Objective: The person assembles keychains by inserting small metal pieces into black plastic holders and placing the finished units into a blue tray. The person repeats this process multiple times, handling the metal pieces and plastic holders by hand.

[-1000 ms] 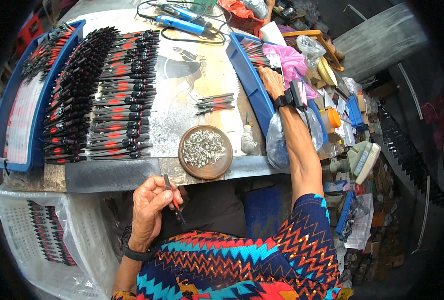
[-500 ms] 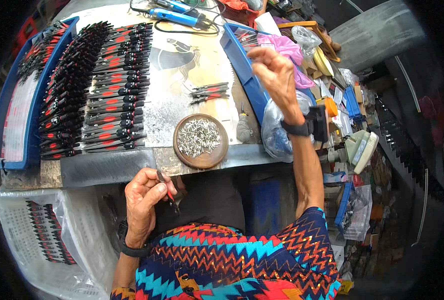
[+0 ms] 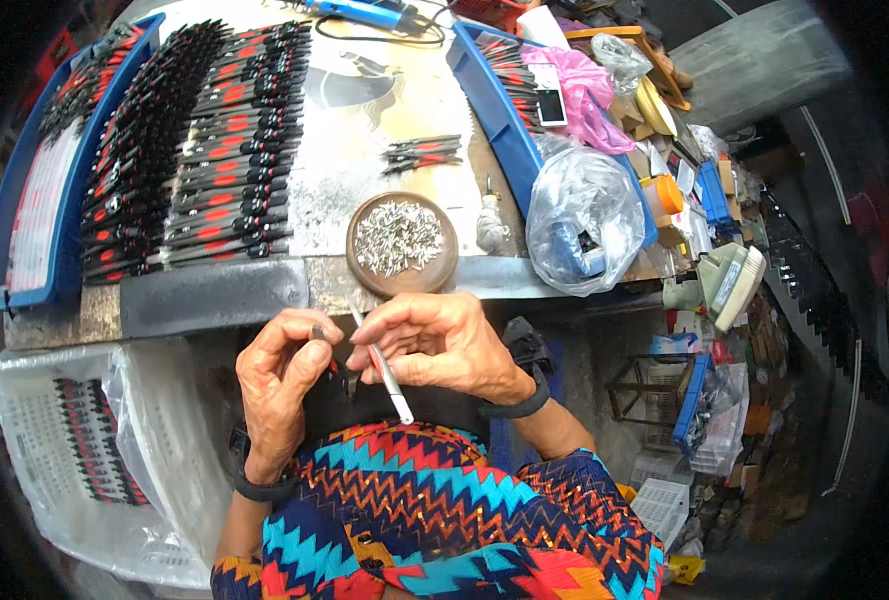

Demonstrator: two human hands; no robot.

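Note:
My left hand [image 3: 282, 375], thumb and fingers pinched, holds a slim black-and-red piece [image 3: 334, 368] just in front of the table edge; most of it is hidden by the fingers. Close beside it, my right hand [image 3: 445, 345] is closed on a slim silver-grey pen-like rod [image 3: 395, 388], which slants down toward my body. A round wooden bowl [image 3: 450, 266] full of small silver metal pins [image 3: 399, 238] sits at the table's edge, right beyond my hands. Behind the bowl lies a small group of black-and-red pieces [image 3: 423, 153].
Rows of black-and-red pieces [image 3: 230, 165] cover the table's left side, beside a blue tray [image 3: 75, 215]. A blue bin [image 3: 500, 120] and a clear plastic bag [image 3: 585, 215] stand at right. A blue corded tool [image 3: 370, 15] lies far back. A white crate [image 3: 155, 450] stands low at left.
My right hand has come from above the blue bin at right to beside my left hand, now with the silver-grey rod in it. My left hand keeps its piece.

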